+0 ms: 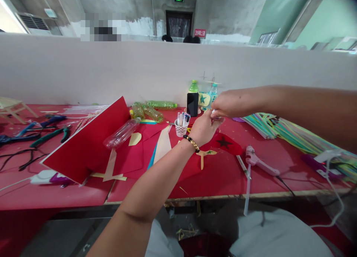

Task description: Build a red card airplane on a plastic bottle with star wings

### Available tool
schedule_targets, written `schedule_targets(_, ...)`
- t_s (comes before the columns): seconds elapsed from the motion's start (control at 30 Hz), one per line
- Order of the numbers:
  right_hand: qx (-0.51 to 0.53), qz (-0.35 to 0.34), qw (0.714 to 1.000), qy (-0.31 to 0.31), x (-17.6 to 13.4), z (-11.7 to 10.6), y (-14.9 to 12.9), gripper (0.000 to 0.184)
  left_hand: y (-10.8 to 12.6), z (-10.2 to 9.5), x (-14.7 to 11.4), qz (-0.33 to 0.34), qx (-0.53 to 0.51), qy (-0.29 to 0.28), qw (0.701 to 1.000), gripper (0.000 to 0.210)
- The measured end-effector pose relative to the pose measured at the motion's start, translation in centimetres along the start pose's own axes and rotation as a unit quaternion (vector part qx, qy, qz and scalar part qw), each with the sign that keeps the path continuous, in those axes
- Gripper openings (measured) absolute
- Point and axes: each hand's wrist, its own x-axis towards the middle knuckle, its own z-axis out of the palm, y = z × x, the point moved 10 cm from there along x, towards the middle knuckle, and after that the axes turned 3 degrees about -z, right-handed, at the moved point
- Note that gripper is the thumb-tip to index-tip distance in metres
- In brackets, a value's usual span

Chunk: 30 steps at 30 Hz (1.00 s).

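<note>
A grey concrete room with a pale partition lies behind a long red desk (223,175) strewn with craft goods. Above its middle the left hand (205,127) and the right hand (231,103) meet, their fingers pinched together on a small pale piece (216,115) held in the air between them; it is too small and too covered to say what it is. It looks light and thin, probably bendable and easily crushed, so a gentle fingertip pinch at its ends seems the best hold. Just below lie a red paper flag (227,144) and a glue gun (258,161); a cup of markers (182,126) stands left of the hands, coloured straws (281,130) to the right.
</note>
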Motion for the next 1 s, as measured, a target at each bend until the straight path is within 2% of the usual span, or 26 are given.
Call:
schedule_targets(0.1, -0.037, 0.03, 0.998, -0.049, 0.1, 0.6, 0.3, 0.035, 0.0, 0.0, 0.1, 0.001, -0.005, 0.003, 1.0, 0.012)
schedule_targets(0.3, -0.038, 0.096, 0.994, -0.046, -0.9, 0.0, 0.5, 0.041, -0.4, 0.1, 0.7, 0.017, -0.007, -0.019, 1.0, 0.015)
schedule_targets(0.4, -0.03, 0.108, 0.993, -0.029, -1.5, -0.4, 0.3, 0.043, -0.6, 0.1, 0.9, 0.018, -0.004, -0.029, 0.999, 0.014)
schedule_targets(0.57, 0.012, 0.073, 0.997, 0.012, -1.8, -1.0, 0.1, 0.025, -0.9, -0.3, 0.8, -0.003, 0.002, -0.029, 1.0, 0.015)
schedule_targets(0.8, 0.071, 0.061, 0.991, 0.094, -3.2, -3.5, 0.5, 0.031, -1.8, -0.8, 0.8, -0.014, -0.024, -0.007, 1.0, 0.027)
schedule_targets(1.0, 0.125, 0.05, 0.983, 0.128, -4.7, -3.0, 0.0, 0.028, -1.6, -1.5, 0.6, -0.003, -0.028, 0.013, 1.0, 0.043)
